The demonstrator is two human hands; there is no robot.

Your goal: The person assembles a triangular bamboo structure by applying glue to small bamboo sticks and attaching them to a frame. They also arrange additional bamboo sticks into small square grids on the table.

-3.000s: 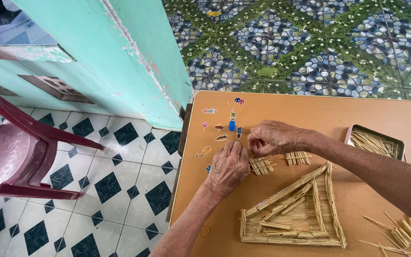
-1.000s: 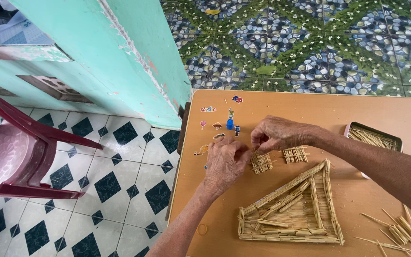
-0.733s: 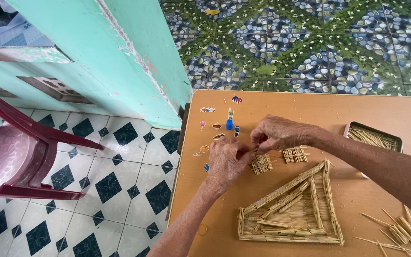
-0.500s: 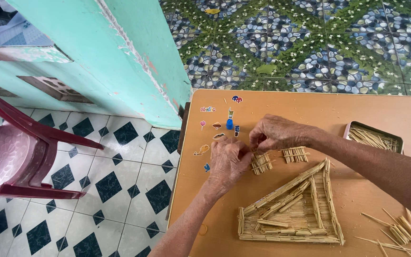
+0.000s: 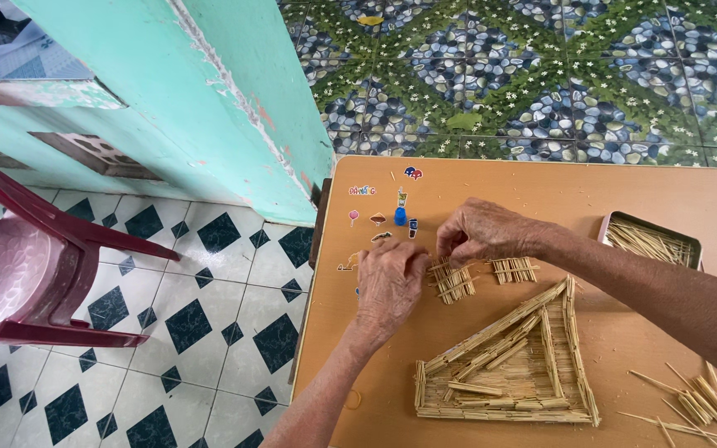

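My left hand (image 5: 390, 282) rests on the wooden table (image 5: 541, 199), fingers pressing the left side of a small bundle of thin sticks (image 5: 454, 282). My right hand (image 5: 483, 232) reaches in from the right and pinches the top of that same bundle with fingertips. A second small stick panel (image 5: 514, 269) lies just right of it. Below sits a large triangular frame built of glued sticks (image 5: 508, 361).
A small tray of loose sticks (image 5: 649, 241) stands at the right. More loose sticks (image 5: 699, 406) lie at the lower right corner. Small stickers and a blue glue bottle (image 5: 400, 214) sit near the table's left edge. A red plastic chair (image 5: 26, 265) stands on the tiled floor.
Both hands stay over the small stick bundle with only slight finger shifts; the view has barely moved.
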